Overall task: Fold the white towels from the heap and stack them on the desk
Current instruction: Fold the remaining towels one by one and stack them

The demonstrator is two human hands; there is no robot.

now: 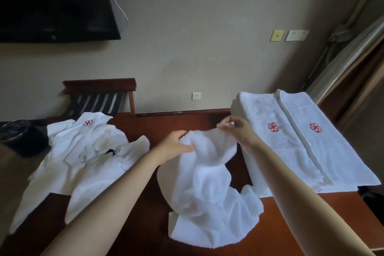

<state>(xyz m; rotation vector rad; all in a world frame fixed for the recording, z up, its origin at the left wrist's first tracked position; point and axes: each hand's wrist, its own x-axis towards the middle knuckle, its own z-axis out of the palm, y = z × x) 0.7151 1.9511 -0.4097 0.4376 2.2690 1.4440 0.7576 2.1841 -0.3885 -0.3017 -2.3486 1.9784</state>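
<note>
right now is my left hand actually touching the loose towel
Touching. The head view shows the left hand gripping the bunched top of the loose towel.

2 folded stacks [270, 147], 1 loose towel [205, 183], 1 heap [83, 156], 1 TV [52, 2], 1 bin [18, 137], 3 wall plates [297, 35].

Heap [83, 162]: on the left end of the surface [187, 119], draping over its left edge.
Towel [207, 183]: mid-surface, between heap and stack; upper end lifted, lower end lying toward the near edge.
Left grip [174, 145]: pinching the towel's upper left edge, right of the heap.
Right grip [234, 129]: pinching the towel's upper right corner, just beside the stack's left side.
Stack [291, 141]: on the right end of the surface, two folded piles side by side, touching.
Luggage rack [99, 97]: behind the heap, against the wall.
Bin [20, 137]: on the floor, left of the heap.
Television [52, 2]: on the wall above the rack.
Socket [196, 96]: on the wall behind the surface, between rack and stack.
</note>
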